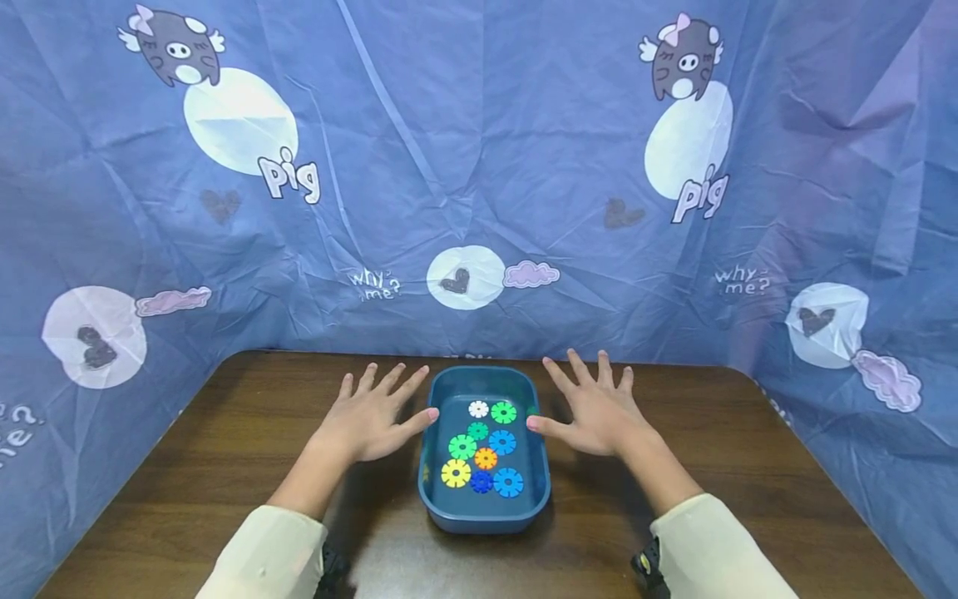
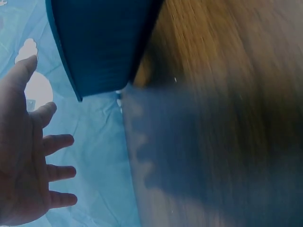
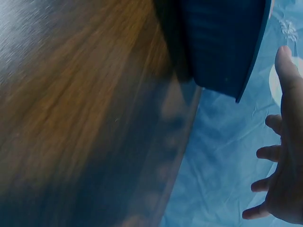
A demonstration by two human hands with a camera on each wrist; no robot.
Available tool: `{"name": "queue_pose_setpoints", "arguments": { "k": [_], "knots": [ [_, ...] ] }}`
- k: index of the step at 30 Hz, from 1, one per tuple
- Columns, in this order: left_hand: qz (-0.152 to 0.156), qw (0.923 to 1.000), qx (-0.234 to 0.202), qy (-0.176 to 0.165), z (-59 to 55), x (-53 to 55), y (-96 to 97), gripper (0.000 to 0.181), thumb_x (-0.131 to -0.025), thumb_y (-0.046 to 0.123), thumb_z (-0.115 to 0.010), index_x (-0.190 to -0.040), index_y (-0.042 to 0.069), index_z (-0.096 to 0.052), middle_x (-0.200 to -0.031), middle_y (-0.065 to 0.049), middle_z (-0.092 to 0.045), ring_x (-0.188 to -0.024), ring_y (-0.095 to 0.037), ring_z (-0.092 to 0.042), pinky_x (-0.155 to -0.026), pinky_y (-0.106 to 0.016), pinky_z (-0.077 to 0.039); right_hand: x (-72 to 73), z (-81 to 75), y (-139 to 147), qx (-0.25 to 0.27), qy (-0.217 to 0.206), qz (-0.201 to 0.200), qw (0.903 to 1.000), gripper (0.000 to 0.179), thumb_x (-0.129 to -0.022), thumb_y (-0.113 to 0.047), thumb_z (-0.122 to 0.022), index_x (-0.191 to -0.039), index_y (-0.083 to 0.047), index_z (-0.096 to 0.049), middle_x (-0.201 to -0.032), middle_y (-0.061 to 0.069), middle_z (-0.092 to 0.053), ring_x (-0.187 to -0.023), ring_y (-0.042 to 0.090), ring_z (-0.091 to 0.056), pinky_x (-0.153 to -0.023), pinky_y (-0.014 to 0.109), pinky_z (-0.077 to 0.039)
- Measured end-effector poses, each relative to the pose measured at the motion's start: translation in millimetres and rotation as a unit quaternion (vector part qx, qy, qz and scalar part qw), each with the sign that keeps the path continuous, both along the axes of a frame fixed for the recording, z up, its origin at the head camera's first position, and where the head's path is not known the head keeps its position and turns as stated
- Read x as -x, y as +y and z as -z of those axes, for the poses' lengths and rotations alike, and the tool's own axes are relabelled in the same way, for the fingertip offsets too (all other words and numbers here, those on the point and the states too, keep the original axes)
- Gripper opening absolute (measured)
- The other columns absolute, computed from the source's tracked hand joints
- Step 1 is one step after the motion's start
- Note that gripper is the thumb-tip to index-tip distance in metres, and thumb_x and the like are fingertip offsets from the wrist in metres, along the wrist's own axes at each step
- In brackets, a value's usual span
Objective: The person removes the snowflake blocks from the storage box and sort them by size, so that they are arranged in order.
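A blue rectangular bin point(image 1: 484, 522) stands on the table in the head view. On its floor lie several flat notched plastic discs: a white disc point(image 1: 478, 409), a yellow disc point(image 1: 456, 473), an orange disc point(image 1: 486, 458), a dark blue disc point(image 1: 482, 482), plus green and lighter blue ones. My left hand point(image 1: 372, 420) spreads its fingers at the bin's left side, thumb tip overlapping the rim. On the opposite side my right hand point(image 1: 599, 416) is spread likewise, its thumb at the right rim. Both wrist views show the hands with fingers apart, holding nothing, beside the bin's outer wall point(image 2: 102, 47).
The brown wooden table point(image 1: 247, 433) runs out to both sides of the bin. Behind it hangs a blue printed cloth point(image 1: 479, 166) with pigs and lettering, close along the table's back edge. A dark wrist strap point(image 1: 649, 566) shows under the right sleeve.
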State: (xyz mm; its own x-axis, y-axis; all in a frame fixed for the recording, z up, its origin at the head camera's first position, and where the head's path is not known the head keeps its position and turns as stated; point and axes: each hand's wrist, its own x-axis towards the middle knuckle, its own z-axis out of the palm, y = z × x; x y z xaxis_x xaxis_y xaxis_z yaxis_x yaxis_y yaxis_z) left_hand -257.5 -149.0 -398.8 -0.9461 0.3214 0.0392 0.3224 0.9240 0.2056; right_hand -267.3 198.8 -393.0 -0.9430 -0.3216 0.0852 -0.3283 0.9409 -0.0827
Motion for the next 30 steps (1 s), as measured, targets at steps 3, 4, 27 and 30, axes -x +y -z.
{"name": "queue_pose_setpoints", "arguments": {
  "k": [3,4,27,30],
  "knots": [
    [0.007,1.0,0.003,-0.007,0.0,3.5,7.0,0.082,-0.097,0.077,-0.032,-0.164,0.03,-0.024,-0.164,-0.015,-0.032,-0.149,-0.052,-0.022,-0.117,-0.073,-0.011,3.2,-1.5,-9.1,-0.014,0.003,-0.016,0.9998,0.101,-0.085,-0.09,-0.037,-0.164,-0.029,-0.022,-0.168,0.017,-0.022,-0.149,0.058,-0.011,-0.108,0.083,-0.009],
    [0.01,0.9999,0.001,-0.008,0.0,4.7,9.3,0.082,-0.097,0.077,-0.032,-0.164,0.03,-0.024,-0.164,-0.016,-0.033,-0.149,-0.051,-0.024,-0.116,-0.073,-0.013,4.1,-2.0,-12.0,-0.016,0.005,-0.024,0.9996,0.102,-0.085,-0.091,-0.036,-0.164,-0.028,-0.023,-0.167,0.017,-0.024,-0.149,0.056,-0.014,-0.108,0.083,-0.011],
    [-0.023,0.9766,-0.214,-0.007,20.3,19.8,36.8,0.069,-0.1,0.032,-0.065,-0.159,0.009,-0.036,-0.14,-0.02,-0.056,-0.119,-0.035,-0.062,-0.1,-0.057,-0.051,12.3,0.2,-57.7,-0.05,0.004,-0.136,0.9894,0.075,-0.098,-0.063,-0.055,-0.158,-0.021,-0.04,-0.157,0.012,-0.044,-0.142,0.036,-0.04,-0.114,0.059,-0.034],
    [-0.024,0.9686,-0.247,-0.008,25.0,21.4,36.7,0.066,-0.1,0.027,-0.065,-0.157,0.006,-0.038,-0.137,-0.02,-0.057,-0.115,-0.034,-0.064,-0.097,-0.053,-0.054,11.2,1.2,-61.4,-0.046,-0.002,-0.148,0.9879,0.073,-0.099,-0.059,-0.057,-0.158,-0.02,-0.041,-0.158,0.014,-0.043,-0.143,0.037,-0.039,-0.114,0.06,-0.033]
  ]
}}
